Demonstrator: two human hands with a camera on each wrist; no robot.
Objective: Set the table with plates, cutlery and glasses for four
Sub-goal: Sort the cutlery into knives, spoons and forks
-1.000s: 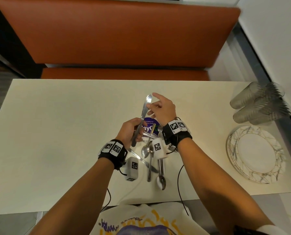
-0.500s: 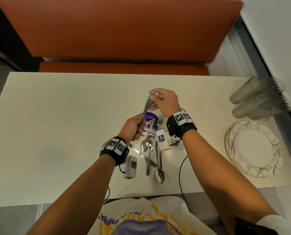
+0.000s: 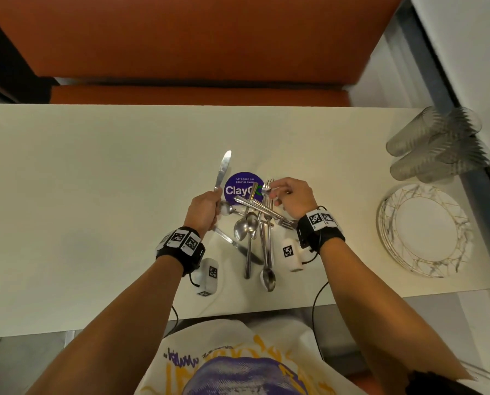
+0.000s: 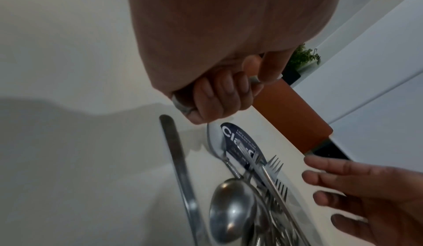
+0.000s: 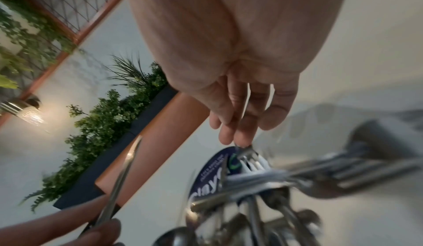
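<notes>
Surface: cream surface (image 3: pixel 101 172) with an orange bench seat (image 3: pixel 198 94) along its far side.
Knife: one knife (image 3: pixel 222 170) is held in the left hand (image 3: pixel 205 210), blade pointing up and away, clear of the pile.
Left fingers: clenched round the knife handle, thumb on top (the left wrist view shows the handle end poking out below the little finger).
Right hand: right hand (image 3: pixel 293 195) reaches into the far end of the cutlery pile (image 3: pixel 255 229); its fingers (image 5: pixel 240 134) pinch the tip of one piece lying among the fork tines, though blur hides which piece.
Pile: spoons, forks and at least one more knife (image 3: pixel 238 245) lie crossed over each other near the front middle, partly on a round purple sticker (image 3: pixel 239 188); too tangled to count surely, at least three spoon bowls show.
Plates: one stack of plates (image 3: pixel 426 230) at the right edge, number unclear.
Glasses: cluster of glasses (image 3: pixel 434 146) beyond the plates, about four.
Only in the right wrist view: green plants (image 5: pixel 103 132) behind the bench.
</notes>
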